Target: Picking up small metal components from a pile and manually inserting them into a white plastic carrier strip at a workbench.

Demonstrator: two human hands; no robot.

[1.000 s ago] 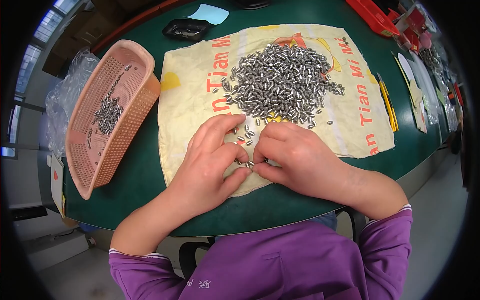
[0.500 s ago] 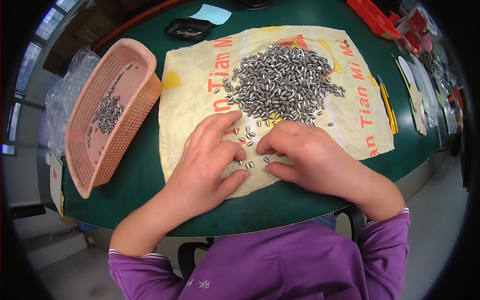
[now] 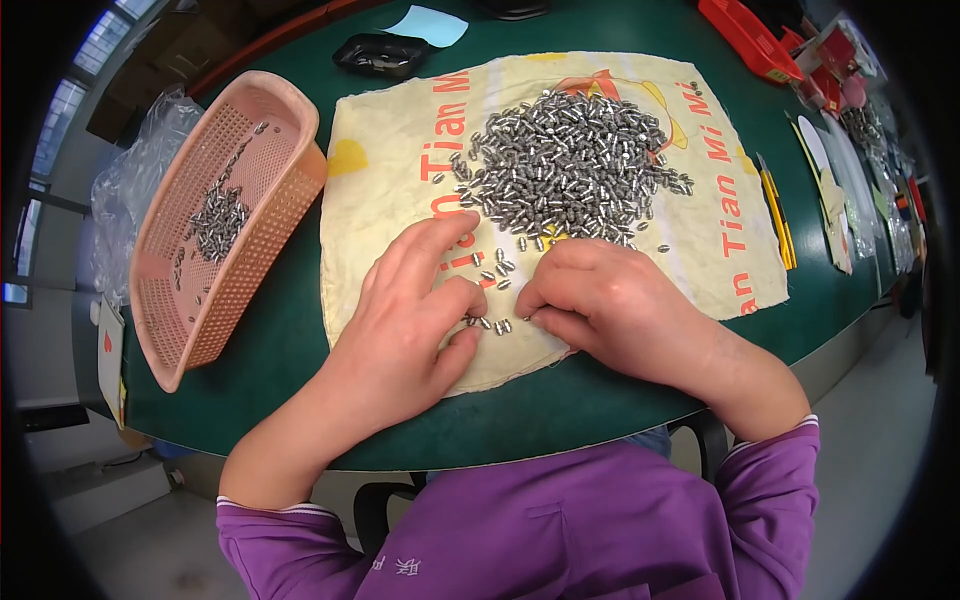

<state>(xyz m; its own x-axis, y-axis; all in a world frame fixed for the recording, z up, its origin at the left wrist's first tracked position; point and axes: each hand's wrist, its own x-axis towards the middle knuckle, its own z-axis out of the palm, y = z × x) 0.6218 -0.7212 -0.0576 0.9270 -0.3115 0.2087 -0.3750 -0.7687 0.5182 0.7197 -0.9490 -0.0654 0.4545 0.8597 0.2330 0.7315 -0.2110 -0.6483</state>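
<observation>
A heap of small silvery barrel-shaped metal pieces (image 3: 565, 165) lies on a pale printed cloth (image 3: 375, 210). Between my hands, several loose pieces (image 3: 502, 265) are scattered below the heap. My right hand (image 3: 615, 305) pinches one small metal piece (image 3: 527, 318) between thumb and index finger, and only its end shows. My left hand (image 3: 395, 325) rests on the cloth to the left, its fingers apart and the index bent. Close to its thumb and index tips lie a few more pieces (image 3: 502, 326); the left fingers partly cover some of them.
A pink perforated plastic basket (image 3: 255, 215) with more metal pieces inside stands tilted at the left. Behind the cloth are a black tray (image 3: 378, 56) and a light blue paper (image 3: 428, 26). A yellow cutter-like tool (image 3: 777, 215) and a red bin (image 3: 748, 40) lie at the right.
My right thumb and index finger have closed on a metal piece that lay between them. My left hand has shifted slightly left, its thumb drawing nearer the index finger.
</observation>
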